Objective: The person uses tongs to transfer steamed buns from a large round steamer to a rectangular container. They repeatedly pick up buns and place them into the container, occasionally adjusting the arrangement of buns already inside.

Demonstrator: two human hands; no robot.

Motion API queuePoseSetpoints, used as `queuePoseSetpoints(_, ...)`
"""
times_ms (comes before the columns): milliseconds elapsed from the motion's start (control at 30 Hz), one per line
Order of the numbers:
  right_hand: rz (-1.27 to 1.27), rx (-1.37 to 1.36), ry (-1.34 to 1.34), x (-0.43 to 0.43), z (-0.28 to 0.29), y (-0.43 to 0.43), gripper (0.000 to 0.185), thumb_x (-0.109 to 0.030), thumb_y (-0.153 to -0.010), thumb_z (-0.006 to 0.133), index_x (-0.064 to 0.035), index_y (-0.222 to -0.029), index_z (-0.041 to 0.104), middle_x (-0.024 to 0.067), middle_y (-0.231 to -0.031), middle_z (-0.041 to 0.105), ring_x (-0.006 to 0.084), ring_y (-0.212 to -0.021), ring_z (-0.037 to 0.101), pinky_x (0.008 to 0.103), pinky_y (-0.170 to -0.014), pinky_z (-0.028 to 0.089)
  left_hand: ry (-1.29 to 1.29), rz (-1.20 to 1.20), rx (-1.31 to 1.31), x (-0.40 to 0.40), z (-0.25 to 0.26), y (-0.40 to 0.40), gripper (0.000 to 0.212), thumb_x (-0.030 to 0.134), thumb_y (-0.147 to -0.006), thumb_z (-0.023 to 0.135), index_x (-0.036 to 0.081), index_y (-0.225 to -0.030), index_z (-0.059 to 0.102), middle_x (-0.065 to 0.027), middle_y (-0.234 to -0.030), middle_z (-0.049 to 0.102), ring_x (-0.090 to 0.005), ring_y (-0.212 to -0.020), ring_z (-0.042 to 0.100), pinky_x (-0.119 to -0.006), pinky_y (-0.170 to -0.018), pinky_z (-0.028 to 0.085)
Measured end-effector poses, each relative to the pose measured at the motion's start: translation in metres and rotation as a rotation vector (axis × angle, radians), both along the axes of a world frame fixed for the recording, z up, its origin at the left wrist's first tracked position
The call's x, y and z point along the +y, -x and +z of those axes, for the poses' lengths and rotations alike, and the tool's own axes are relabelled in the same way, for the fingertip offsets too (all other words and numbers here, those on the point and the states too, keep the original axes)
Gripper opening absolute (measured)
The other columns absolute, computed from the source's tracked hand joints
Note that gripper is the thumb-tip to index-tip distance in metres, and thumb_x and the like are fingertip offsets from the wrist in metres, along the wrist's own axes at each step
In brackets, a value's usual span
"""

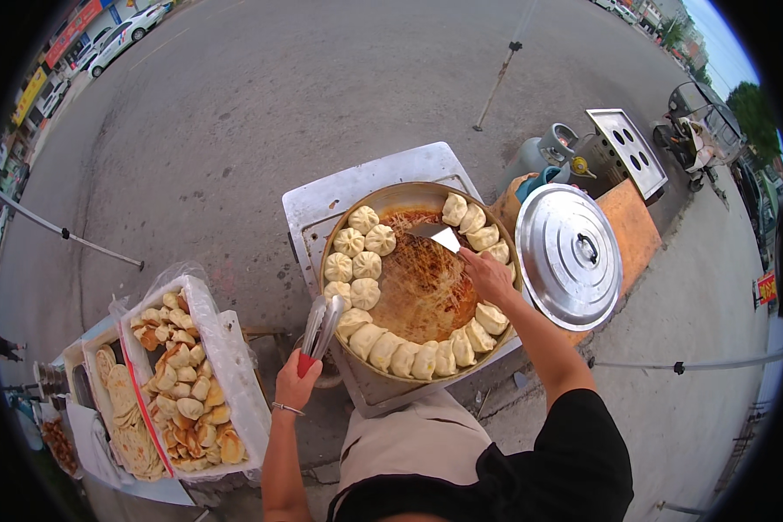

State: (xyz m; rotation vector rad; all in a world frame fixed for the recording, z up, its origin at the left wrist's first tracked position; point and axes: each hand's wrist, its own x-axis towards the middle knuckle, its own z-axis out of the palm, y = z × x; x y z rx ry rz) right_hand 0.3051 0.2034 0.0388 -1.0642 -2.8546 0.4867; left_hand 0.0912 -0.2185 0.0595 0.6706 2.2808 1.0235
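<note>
My right hand grips the handle of a metal spatula, whose blade lies over the browned bottom of a large round pan. In my left hand is a pair of metal tongs with red on the grip, held at the pan's left rim. Round pleated buns sit in a cluster along the pan's left side. Folded, crescent-like dumplings line its lower edge, and more dumplings follow the right wall, partly hidden by my right hand.
Left of me, a plastic-lined foam box holds browned buns beside a box of flatbreads. A metal lid leans at the pan's right. Behind it are a gas cylinder and a metal stove. A thin pole stands on the road.
</note>
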Motion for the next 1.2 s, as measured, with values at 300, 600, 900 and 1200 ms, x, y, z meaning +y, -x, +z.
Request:
queuePoseSetpoints(300,0.230,-0.001,-0.160,0.044,0.013,0.007,0.038,-0.016,-0.093,0.054,-0.0291,-0.127,0.063,0.0132,-0.088,0.058,0.0320,-0.080,0.064,0.0430,-0.069,0.050,0.006,0.033,0.008,0.033,0.010,-0.026,0.047,0.037,-0.088,0.070,0.001,-0.117,0.059,-0.0131,-0.083,0.064,-0.0256,-0.077,0.064,-0.036,-0.072,0.050)
queuePoseSetpoints(600,0.240,0.133,-0.091,0.073,-0.003,0.016,0.042,-0.010,-0.088,0.055,-0.0294,-0.125,0.063,0.0111,-0.083,0.058,0.0309,-0.077,0.064,0.0431,-0.062,0.048,0.018,0.080,-0.075,0.063,0.010,-0.047,0.046,0.036,-0.089,0.070,0.001,-0.117,0.060,-0.0136,-0.085,0.065,-0.0264,-0.078,0.065,-0.036,-0.072,0.050)
queuePoseSetpoints(900,0.393,0.047,-0.129,0.087,0.016,-0.005,0.042,-0.010,-0.087,0.057,-0.0272,-0.125,0.062,0.0104,-0.083,0.058,0.0290,-0.079,0.063,0.0417,-0.062,0.048,0.041,0.110,-0.023,0.064,0.009,-0.058,0.047,0.037,-0.089,0.070,0.001,-0.118,0.060,-0.0138,-0.086,0.065,-0.0259,-0.079,0.065,-0.035,-0.074,0.050)
queuePoseSetpoints(1200,0.375,0.040,-0.074,0.086,0.009,0.038,0.046,-0.004,-0.086,0.055,-0.0246,-0.126,0.060,0.0110,-0.086,0.058,0.0288,-0.084,0.064,0.0412,-0.064,0.049,0.062,0.091,-0.046,0.079,0.019,-0.065,0.049,0.038,-0.090,0.069,0.001,-0.120,0.059,-0.0132,-0.089,0.066,-0.0246,-0.082,0.065,-0.035,-0.074,0.050)
